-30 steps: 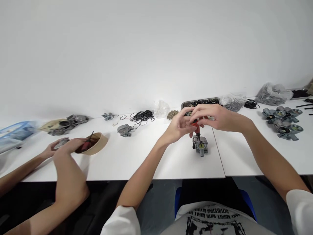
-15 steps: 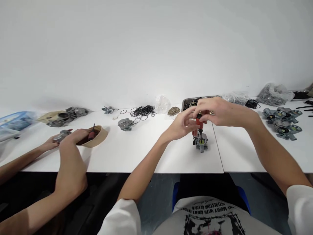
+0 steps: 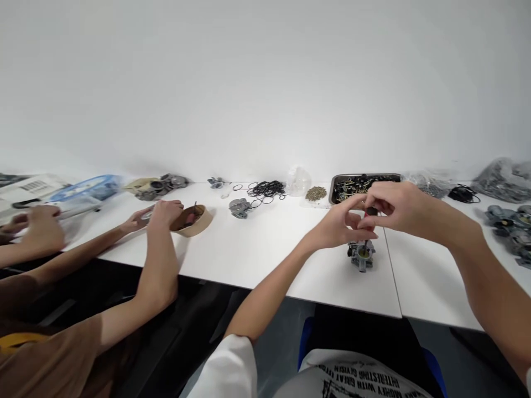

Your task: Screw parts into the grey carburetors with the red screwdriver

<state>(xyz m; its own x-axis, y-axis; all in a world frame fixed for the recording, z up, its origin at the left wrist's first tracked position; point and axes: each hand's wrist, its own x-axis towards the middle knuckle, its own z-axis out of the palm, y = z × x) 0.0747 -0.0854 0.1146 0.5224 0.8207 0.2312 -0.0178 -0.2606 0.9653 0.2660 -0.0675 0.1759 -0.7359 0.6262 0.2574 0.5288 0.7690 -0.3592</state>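
Observation:
A small grey carburetor (image 3: 362, 257) stands on the white table in front of me. A screwdriver (image 3: 372, 211) with a red handle and dark end is held upright over it, its shaft reaching down into the round opening, where something yellow-green shows. My right hand (image 3: 400, 207) has its fingers closed round the top of the handle. Beside it, my left hand (image 3: 341, 225) has its fingers wrapped about the lower handle, covering most of it. Behind my hands is a metal tray (image 3: 332, 190) of small dark and brass-coloured parts.
A pile of brass pieces (image 3: 316, 193), black rubber rings (image 3: 267, 189) and another carburetor body (image 3: 239, 208) lie to the left. More carburetors (image 3: 510, 226) sit at right. Co-workers' hands (image 3: 164, 213) work at left by a tan bowl (image 3: 201, 225). A seam (image 3: 392, 271) divides the tables.
The view has swung left, so things appear further right. My hands stay on the screwdriver, now hiding more of its handle. Another person's hands have come into view at far left.

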